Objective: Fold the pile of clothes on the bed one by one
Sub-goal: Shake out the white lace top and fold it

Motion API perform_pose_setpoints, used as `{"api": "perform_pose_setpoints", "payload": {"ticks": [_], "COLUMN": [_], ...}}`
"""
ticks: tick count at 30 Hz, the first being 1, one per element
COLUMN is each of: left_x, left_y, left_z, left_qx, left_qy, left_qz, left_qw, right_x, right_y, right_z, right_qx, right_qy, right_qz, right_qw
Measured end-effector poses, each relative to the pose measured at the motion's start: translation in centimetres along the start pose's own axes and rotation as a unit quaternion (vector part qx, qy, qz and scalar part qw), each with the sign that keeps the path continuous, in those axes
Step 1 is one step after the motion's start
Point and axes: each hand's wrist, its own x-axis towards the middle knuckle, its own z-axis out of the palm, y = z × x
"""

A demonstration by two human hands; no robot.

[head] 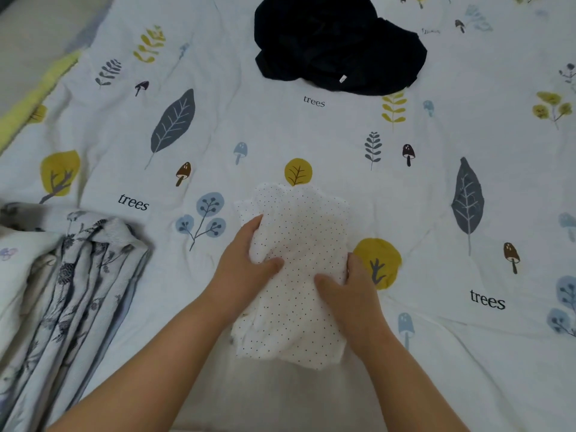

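Both hands, left hand (246, 269) and right hand (346, 291), grip the dotted white garment (299, 244), its long axis running away from them, scalloped edge farthest.

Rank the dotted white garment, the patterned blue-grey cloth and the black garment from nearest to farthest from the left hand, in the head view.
1. Dotted white garment, gripped by the left hand.
2. Patterned blue-grey cloth, at the left edge.
3. Black garment, far side, top centre.

A bed (280, 126) covered in a tree-and-leaf print sheet carries a dotted white garment (299, 275) at the grip, a crumpled black garment (336, 42) well beyond it, and a floral grey cloth (78, 291) to its left.
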Motion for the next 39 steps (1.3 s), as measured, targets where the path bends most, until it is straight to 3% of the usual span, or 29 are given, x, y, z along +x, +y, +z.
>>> {"api": "perform_pose_setpoints", "payload": {"ticks": [8,23,30,39], "left_x": [-5.9,-22.3,-27.9,-30.2], "left_y": [4.2,17.5,19.6,16.3], "left_z": [-2.1,-13.0,-20.4,-32.3], "left_qx": [-0.036,-0.094,-0.093,-0.076], "left_qy": [0.000,0.085,0.120,0.146], "left_qz": [0.024,0.094,0.111,0.066], "left_qw": [0.999,0.987,0.982,0.984], "right_x": [-6.4,-22.6,-28.2,-32.3], "right_y": [-3.2,-17.5,-22.0,-24.8], "right_z": [-2.3,-4.4,-0.1,11.2], "right_qx": [-0.022,0.015,0.023,0.024], "right_qy": [0.006,-0.076,-0.123,-0.171], "right_qz": [-0.070,-0.215,-0.241,-0.218], "right_qw": [0.997,0.974,0.962,0.961]}}
